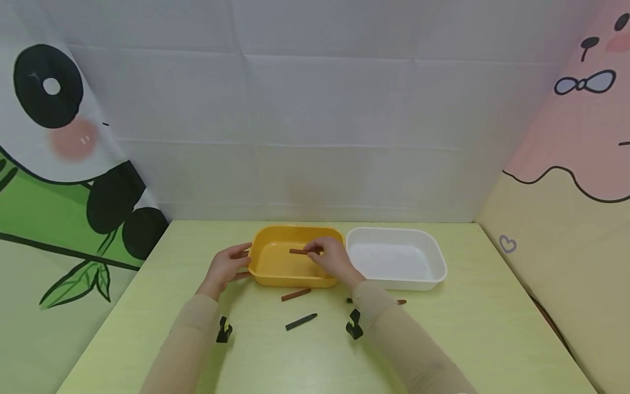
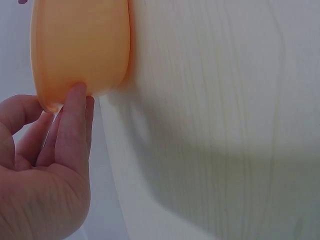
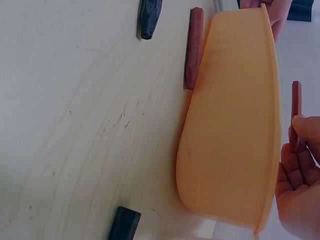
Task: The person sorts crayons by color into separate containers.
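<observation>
My left hand (image 1: 227, 268) touches the left end of a yellow tray (image 1: 292, 281), its fingers spread against the rim and outer wall. In the left wrist view, one fingertip rests on the tray's side (image 2: 82, 45). My right hand (image 1: 333, 257) pinches a brown crayon (image 1: 297, 251) between thumb and fingers over the tray's right half. From the right wrist, that crayon (image 3: 296, 102) stands out past the fingertips, above the rim. Just in front of the tray lies another brown crayon (image 1: 296, 295), and nearer still a black crayon (image 1: 301, 322).
A white tray (image 1: 429, 284) stands right beside the yellow one. Near the right sleeve, the ends of a black crayon (image 1: 349, 300) and a brown crayon (image 1: 401, 302) show, partly covered by the forearm. White cloth (image 1: 320, 120) hangs behind the table.
</observation>
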`<state>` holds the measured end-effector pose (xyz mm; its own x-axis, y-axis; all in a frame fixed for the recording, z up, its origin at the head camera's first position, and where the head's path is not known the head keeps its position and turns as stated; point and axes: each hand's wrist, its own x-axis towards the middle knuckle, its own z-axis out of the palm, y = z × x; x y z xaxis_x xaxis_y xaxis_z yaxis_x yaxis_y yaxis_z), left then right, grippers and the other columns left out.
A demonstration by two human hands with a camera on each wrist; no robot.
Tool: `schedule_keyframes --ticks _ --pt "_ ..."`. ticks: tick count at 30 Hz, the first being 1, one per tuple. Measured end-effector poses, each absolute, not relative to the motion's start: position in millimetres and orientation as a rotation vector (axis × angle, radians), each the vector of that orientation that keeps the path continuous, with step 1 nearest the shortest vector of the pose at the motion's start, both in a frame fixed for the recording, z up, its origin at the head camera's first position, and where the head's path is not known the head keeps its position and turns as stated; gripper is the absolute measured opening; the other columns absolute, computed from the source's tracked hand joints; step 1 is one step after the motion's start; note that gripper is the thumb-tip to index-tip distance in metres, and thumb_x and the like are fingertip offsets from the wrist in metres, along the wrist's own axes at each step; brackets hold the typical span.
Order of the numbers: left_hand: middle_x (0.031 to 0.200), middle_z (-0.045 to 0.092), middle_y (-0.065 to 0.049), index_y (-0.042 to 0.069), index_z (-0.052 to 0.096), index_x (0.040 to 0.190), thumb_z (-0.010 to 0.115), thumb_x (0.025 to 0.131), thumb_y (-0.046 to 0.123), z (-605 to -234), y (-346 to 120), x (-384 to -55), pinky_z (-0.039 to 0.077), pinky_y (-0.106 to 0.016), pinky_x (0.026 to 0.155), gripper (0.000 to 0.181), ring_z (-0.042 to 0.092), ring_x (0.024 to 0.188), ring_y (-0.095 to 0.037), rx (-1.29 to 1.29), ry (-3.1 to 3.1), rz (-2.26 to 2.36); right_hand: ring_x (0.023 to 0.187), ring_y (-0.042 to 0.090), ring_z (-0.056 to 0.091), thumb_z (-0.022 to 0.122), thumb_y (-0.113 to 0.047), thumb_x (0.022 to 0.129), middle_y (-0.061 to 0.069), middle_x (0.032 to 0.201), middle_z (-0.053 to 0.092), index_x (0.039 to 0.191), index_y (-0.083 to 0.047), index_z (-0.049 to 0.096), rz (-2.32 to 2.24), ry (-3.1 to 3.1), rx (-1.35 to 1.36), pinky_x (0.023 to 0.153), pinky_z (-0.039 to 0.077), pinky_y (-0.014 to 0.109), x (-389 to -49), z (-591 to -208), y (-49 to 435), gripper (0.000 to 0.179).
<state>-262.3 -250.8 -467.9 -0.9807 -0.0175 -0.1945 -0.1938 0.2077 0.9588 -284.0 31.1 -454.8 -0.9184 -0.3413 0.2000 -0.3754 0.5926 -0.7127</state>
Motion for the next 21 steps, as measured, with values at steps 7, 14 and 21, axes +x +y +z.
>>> schedule_keyframes --ticks 7,14,21 --pt "0.144 0.044 -0.031 0.000 0.040 0.150 0.054 0.100 0.000 -470.7 -250.2 -263.7 0.057 -0.044 0.086 0.052 0.054 0.122 -0.045 -0.205 2.322 1.879 0.084 0.019 0.059 0.071 -0.008 0.092 0.003 0.094 0.070 0.097 -0.008 0.077 1.193 -2.799 0.612 0.082 0.054 0.033 -287.9 -457.1 24.7 0.008" --pt "0.144 0.043 -0.031 0.000 0.040 0.150 0.054 0.099 0.000 -472.3 -250.3 -264.4 0.056 -0.047 0.088 0.053 0.053 0.123 -0.045 -0.204 2.317 1.886 0.082 0.019 0.057 0.071 -0.007 0.092 0.002 0.091 0.069 0.096 -0.008 0.077 1.156 -2.819 0.641 0.080 0.054 0.031 -290.5 -463.5 23.0 0.007" --pt "0.144 0.043 -0.032 0.000 0.040 0.150 0.054 0.099 -0.001 -474.4 -249.7 -266.1 0.058 -0.043 0.084 0.052 0.053 0.123 -0.046 -0.198 2.322 1.884 0.082 0.019 0.056 0.070 -0.007 0.093 0.002 0.091 0.069 0.097 -0.009 0.077 1.127 -2.824 0.629 0.079 0.052 0.031 -292.4 -470.5 21.8 0.008"
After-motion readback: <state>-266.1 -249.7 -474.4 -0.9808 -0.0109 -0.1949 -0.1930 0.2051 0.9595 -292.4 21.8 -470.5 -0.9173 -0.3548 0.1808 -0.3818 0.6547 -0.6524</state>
